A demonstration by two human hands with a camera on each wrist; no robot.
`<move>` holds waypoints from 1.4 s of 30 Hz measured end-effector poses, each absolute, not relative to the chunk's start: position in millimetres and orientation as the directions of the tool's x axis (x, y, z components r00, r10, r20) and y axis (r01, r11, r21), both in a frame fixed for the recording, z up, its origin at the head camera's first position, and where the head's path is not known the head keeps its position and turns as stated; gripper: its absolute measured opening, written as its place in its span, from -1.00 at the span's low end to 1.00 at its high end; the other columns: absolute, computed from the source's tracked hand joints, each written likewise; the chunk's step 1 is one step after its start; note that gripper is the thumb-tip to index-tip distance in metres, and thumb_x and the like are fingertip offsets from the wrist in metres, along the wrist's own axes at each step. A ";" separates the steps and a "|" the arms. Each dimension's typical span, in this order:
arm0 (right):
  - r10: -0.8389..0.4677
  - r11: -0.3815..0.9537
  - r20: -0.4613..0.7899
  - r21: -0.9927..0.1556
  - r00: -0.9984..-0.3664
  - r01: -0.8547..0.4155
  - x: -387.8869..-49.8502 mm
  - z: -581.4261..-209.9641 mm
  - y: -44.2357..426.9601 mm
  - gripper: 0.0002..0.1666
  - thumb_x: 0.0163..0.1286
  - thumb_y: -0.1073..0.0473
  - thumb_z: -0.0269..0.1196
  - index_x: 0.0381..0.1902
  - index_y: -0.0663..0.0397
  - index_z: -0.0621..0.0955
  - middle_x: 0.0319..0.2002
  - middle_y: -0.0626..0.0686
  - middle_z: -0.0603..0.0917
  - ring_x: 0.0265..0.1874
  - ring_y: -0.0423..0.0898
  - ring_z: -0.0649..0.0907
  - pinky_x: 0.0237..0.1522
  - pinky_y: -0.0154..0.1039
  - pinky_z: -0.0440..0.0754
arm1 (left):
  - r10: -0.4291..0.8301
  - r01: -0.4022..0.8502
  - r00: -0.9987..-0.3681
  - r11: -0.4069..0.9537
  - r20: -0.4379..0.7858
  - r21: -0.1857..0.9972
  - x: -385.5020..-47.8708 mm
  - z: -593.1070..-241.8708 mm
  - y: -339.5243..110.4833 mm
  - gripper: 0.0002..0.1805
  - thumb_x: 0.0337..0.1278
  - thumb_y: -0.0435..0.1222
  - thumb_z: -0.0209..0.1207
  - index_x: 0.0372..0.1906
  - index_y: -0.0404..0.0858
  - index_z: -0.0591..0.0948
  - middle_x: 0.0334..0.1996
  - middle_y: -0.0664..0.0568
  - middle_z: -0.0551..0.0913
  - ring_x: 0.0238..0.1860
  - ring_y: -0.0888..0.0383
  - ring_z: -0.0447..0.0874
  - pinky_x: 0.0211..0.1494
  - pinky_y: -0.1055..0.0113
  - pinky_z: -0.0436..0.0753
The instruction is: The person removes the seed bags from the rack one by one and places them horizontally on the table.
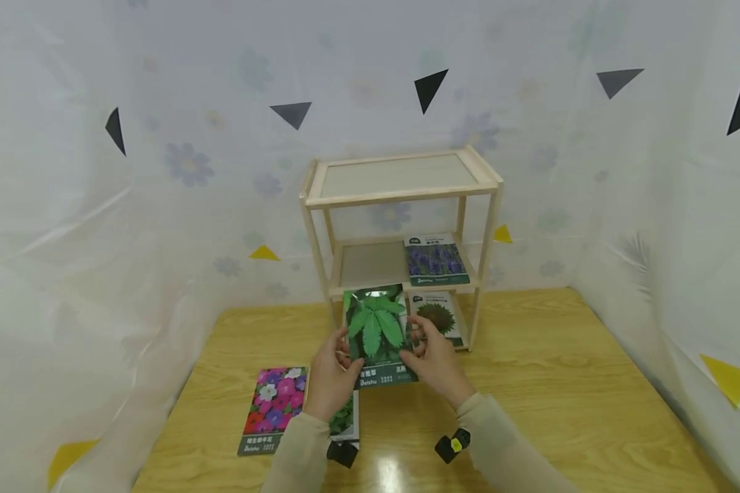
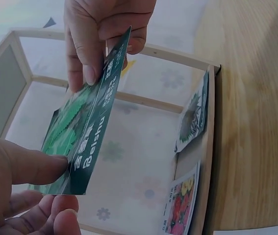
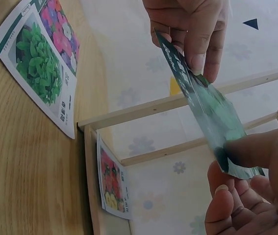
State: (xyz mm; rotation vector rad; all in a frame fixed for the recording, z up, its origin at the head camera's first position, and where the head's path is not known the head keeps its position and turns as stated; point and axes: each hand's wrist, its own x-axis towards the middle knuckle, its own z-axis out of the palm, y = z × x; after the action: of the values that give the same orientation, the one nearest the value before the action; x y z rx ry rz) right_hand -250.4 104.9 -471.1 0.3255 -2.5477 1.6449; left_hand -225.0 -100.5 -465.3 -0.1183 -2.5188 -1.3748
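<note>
In front of the wooden shelf [image 1: 401,196], apart from it: a green-leaved seed packet [image 1: 376,329], held up face outward. Left hand [image 1: 331,376] pinches its left edge, right hand [image 1: 438,359] its right edge; both thumbs on the printed face, fingers behind.

On the shelf: three packets seen. Purple-flower packet [image 1: 436,261] at right of middle tier; spiky-flower packet [image 1: 436,316] at right of bottom tier; red-flower packet [image 2: 182,205] at left of bottom tier, screened by the held packet from the head view.

Off the shelf, on the table [image 1: 530,383] in front and to its left: petunia packet [image 1: 277,404] and leafy white-bordered packet [image 3: 38,68], partly hidden by the left arm from above.

Progress, as I judge it: partway, about half. Three packets look settled on the shelf; one in the hands and two on the table remain off it
</note>
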 end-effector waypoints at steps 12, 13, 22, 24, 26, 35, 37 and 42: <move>-0.135 0.399 0.155 -0.896 -0.979 -0.197 -243.3 -474.7 106.9 -0.24 0.24 0.30 0.35 0.34 -0.09 0.31 -0.16 0.00 0.48 -0.43 -0.14 0.45 -0.44 -0.29 0.46 | -0.023 0.197 -0.969 0.525 0.245 0.828 -222.9 -474.7 -100.0 -0.28 0.05 -0.44 0.34 0.35 -0.23 0.35 -0.24 0.03 0.48 -0.42 0.19 0.44 -0.44 0.38 0.49; -0.139 0.397 0.160 -0.895 -0.977 -0.203 -242.6 -475.7 107.3 -0.24 0.24 0.30 0.35 0.34 -0.07 0.31 -0.18 0.00 0.48 -0.43 -0.15 0.45 -0.44 -0.30 0.45 | -0.021 0.196 -0.970 0.526 0.243 0.828 -222.3 -475.2 -99.8 -0.28 0.04 -0.44 0.35 0.34 -0.23 0.35 -0.24 0.03 0.48 -0.42 0.19 0.44 -0.45 0.38 0.49; -0.160 0.369 0.139 -0.910 -0.977 -0.190 -239.8 -490.5 113.0 -0.14 0.24 0.34 0.35 0.42 -0.11 0.24 -0.17 0.03 0.44 -0.49 -0.16 0.42 -0.51 -0.33 0.44 | 0.002 0.183 -0.976 0.564 0.220 0.805 -217.7 -483.3 -97.3 -0.28 0.03 -0.40 0.36 0.35 -0.27 0.36 -0.22 0.01 0.52 -0.42 0.22 0.45 -0.48 0.37 0.51; -0.164 0.389 0.141 -0.900 -0.976 -0.195 -239.9 -494.3 114.0 -0.13 0.23 0.33 0.36 0.43 -0.09 0.24 -0.17 0.02 0.46 -0.51 -0.17 0.44 -0.53 -0.33 0.46 | 0.010 0.183 -0.977 0.561 0.215 0.808 -217.3 -485.9 -97.2 -0.27 0.03 -0.41 0.36 0.35 -0.29 0.36 -0.22 0.01 0.51 -0.43 0.22 0.45 -0.47 0.38 0.51; -0.168 0.416 0.147 -0.886 -0.975 -0.206 -239.3 -497.0 114.7 -0.13 0.21 0.34 0.37 0.42 -0.04 0.25 -0.17 0.02 0.48 -0.51 -0.17 0.46 -0.55 -0.32 0.48 | 0.020 0.183 -0.978 0.562 0.208 0.807 -216.7 -488.4 -97.1 -0.28 0.02 -0.41 0.36 0.34 -0.32 0.36 -0.24 0.01 0.50 -0.44 0.23 0.44 -0.47 0.39 0.51; -0.199 0.433 0.118 -0.880 -0.973 -0.195 -236.9 -509.8 119.4 -0.16 0.17 0.35 0.39 0.38 0.14 0.31 -0.16 0.06 0.51 -0.49 -0.17 0.53 -0.55 -0.30 0.54 | 0.077 0.158 -0.987 0.614 0.141 0.774 -215.9 -502.7 -97.3 -0.26 0.05 -0.35 0.36 0.36 -0.37 0.35 -0.18 0.02 0.48 -0.48 0.26 0.43 -0.52 0.40 0.49; -0.213 0.430 0.107 -0.883 -0.971 -0.191 -237.1 -514.8 121.4 -0.18 0.17 0.34 0.39 0.37 0.18 0.32 -0.16 0.07 0.50 -0.53 -0.17 0.53 -0.59 -0.30 0.54 | 0.090 0.160 -0.987 0.622 0.133 0.767 -215.7 -506.2 -97.5 -0.27 0.06 -0.34 0.36 0.36 -0.37 0.35 -0.15 0.00 0.49 -0.48 0.27 0.43 -0.50 0.40 0.50; -0.244 0.435 0.091 -0.880 -0.966 -0.193 -237.6 -528.7 125.6 -0.19 0.17 0.32 0.39 0.35 0.25 0.33 -0.16 0.12 0.48 -0.57 -0.21 0.48 -0.62 -0.34 0.50 | 0.119 0.158 -0.987 0.644 0.106 0.749 -214.5 -512.3 -97.4 -0.29 0.07 -0.33 0.36 0.33 -0.40 0.36 -0.14 -0.02 0.49 -0.49 0.29 0.42 -0.53 0.40 0.48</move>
State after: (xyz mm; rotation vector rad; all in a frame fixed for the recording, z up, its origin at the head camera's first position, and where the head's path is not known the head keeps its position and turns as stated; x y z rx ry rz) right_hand -237.6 125.6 -528.7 0.4113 -2.7020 1.6464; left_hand -214.5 -97.4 -512.3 -0.2374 -2.8054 -1.2844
